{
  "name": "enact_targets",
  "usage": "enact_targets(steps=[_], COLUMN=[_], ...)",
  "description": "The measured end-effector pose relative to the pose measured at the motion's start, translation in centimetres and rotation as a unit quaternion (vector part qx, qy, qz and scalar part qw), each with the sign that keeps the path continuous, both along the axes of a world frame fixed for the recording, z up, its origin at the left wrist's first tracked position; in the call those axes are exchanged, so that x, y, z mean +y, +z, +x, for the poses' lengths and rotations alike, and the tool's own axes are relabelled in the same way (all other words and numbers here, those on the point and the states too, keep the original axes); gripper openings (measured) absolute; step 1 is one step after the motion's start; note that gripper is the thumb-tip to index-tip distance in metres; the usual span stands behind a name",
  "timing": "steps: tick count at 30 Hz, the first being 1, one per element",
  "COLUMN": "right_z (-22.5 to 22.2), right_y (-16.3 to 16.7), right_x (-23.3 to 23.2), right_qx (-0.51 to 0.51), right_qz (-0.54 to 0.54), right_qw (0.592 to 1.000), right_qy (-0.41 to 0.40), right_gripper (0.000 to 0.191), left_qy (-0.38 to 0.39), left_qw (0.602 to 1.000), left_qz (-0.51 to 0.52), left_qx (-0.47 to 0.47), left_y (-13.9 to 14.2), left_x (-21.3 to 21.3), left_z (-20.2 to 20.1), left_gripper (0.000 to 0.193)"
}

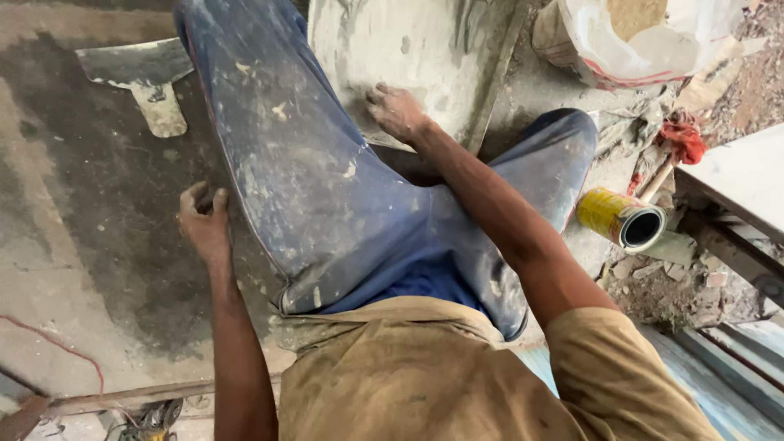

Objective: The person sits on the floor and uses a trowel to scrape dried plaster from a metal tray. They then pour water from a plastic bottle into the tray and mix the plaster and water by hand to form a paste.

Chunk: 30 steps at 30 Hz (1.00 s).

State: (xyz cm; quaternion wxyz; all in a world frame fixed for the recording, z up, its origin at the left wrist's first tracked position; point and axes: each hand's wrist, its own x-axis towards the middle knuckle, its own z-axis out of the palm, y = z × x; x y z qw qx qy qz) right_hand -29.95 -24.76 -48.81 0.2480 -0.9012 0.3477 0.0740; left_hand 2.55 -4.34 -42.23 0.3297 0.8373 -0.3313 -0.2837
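My right hand [396,110] rests on a grey cement-smeared slab [425,49] ahead of me, with its fingers spread on the surface and nothing held. My left hand [204,222] is down on the dark wet floor [106,204] beside my left thigh, fingers curled in, and I see nothing in it. My legs in dusty blue trousers [310,180] stretch between the two hands. A flat trowel [147,77] with a pale handle lies on the floor at the upper left, well apart from my left hand.
A yellow tin can [621,216] lies on its side at the right, beside rubble. A white sack [645,37] of sandy powder stands at the top right, with a red cloth [682,135] below it. A pale stone slab [735,175] juts in from the right. A red wire [65,347] crosses the lower left.
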Motion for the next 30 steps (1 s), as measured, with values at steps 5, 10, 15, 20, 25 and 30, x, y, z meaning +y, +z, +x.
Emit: enact_targets(steps=[5, 10, 15, 20, 25, 30], right_z=[0.0, -9.0, -24.9, -28.0, -24.2, -24.9], right_y=[0.3, 4.4, 9.9, 7.4, 4.4, 4.8], right_x=[0.2, 1.5, 6.6, 13.7, 16.5, 17.4], right_qx=[0.024, -0.069, -0.243, -0.155, -0.495, -0.437], right_qz=[-0.063, 0.239, -0.195, 0.023, 0.162, 0.123], right_qw=[0.998, 0.825, 0.754, 0.691, 0.46, 0.47], right_qy=[0.015, -0.508, -0.578, -0.706, -0.719, -0.757], right_gripper=[0.027, 0.019, 0.046, 0.058, 0.037, 0.024], left_qy=[-0.007, -0.033, -0.031, -0.018, -0.079, -0.169], left_qw=[0.999, 0.989, 0.967, 0.952, 0.954, 0.957], left_qz=[-0.047, -0.142, -0.241, -0.277, -0.28, -0.233], left_qx=[0.02, 0.019, 0.076, 0.131, 0.068, 0.044], left_y=[-0.1, -0.2, -1.0, 1.0, 5.7, 7.6], left_x=[-0.5, -3.9, -8.4, -13.4, -16.3, -22.9], left_z=[0.8, 2.5, 3.3, 3.2, 1.5, -1.4], left_gripper=[0.037, 0.033, 0.028, 0.032, 0.04, 0.051])
